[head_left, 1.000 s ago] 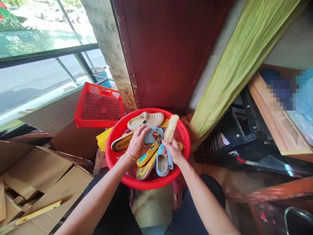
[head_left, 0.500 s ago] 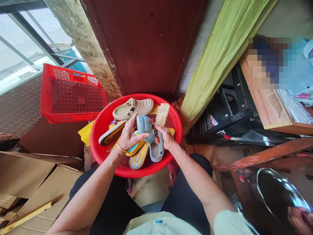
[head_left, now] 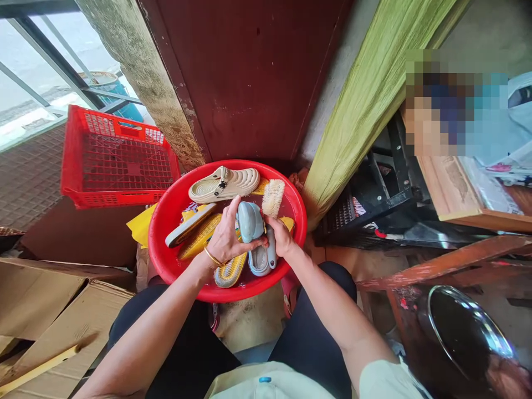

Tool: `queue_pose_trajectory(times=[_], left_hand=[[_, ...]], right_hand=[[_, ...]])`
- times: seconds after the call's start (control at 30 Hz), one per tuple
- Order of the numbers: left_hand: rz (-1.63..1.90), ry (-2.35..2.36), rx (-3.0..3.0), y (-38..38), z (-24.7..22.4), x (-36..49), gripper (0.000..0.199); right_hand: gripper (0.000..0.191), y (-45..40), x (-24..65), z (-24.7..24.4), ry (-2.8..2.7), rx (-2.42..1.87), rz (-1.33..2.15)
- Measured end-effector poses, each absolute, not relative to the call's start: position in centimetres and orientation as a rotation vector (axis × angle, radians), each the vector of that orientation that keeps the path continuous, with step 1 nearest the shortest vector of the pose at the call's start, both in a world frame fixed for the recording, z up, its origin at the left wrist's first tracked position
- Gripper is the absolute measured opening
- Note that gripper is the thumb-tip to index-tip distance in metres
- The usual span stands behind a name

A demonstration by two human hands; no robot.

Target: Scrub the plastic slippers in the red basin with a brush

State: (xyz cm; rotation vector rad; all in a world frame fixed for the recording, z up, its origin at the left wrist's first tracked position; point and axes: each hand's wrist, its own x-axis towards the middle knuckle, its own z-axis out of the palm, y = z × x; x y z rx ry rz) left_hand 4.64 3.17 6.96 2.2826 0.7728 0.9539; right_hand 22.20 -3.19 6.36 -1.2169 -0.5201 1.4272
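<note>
My left hand (head_left: 226, 239), with a gold bangle on its wrist, is shut on a light-blue clog (head_left: 250, 221) above a red plastic basin (head_left: 160, 255). My right hand (head_left: 280, 235) sits beside it, fingers curled at the end of a pale-bristled scrubbing brush (head_left: 273, 198), whose handle is mostly hidden. A second blue clog (head_left: 261, 260) lies under my hands. In the basin also lie a beige clog (head_left: 223, 184), a flat sandal with a woven yellow sole (head_left: 190, 224) and a yellow woven sandal (head_left: 230, 270).
A red plastic crate (head_left: 118, 160) stands left of the basin, with an open cardboard box (head_left: 50, 302) in front of it. A green cloth (head_left: 366, 111) hangs to the right, over a black metal frame (head_left: 374, 191). A dark round pot lid (head_left: 465, 330) sits at the lower right.
My view has shifted, moving the basin left and up in the picture. The blue clog is now lifted between my hands, and they are closer together.
</note>
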Motion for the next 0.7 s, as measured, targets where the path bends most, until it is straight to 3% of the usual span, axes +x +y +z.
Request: queue_pose_trajectory(times=[0.17, 0.4, 0.53, 0.7], left_hand=[[1.087, 0.836, 2.269, 2.8, 7.2, 5.0, 0.126], [1.147, 0.888, 2.222, 3.0, 7.5, 5.5, 0.097], [1.091, 0.914, 2.178, 2.9, 7.7, 5.2, 0.099], [0.989, 0.917, 2.223, 3.0, 7.3, 5.1, 0.116]], right_hand=[[0.044, -3.1, 21.7, 7.3, -0.517, -1.215, 1.408], [0.045, -3.0, 21.5, 6.6, -0.565, -1.212, 1.469], [0.044, -3.0, 21.7, 6.4, -0.650, -1.236, 1.453], [0.044, -3.0, 21.7, 6.3, -0.671, -1.337, 1.352]])
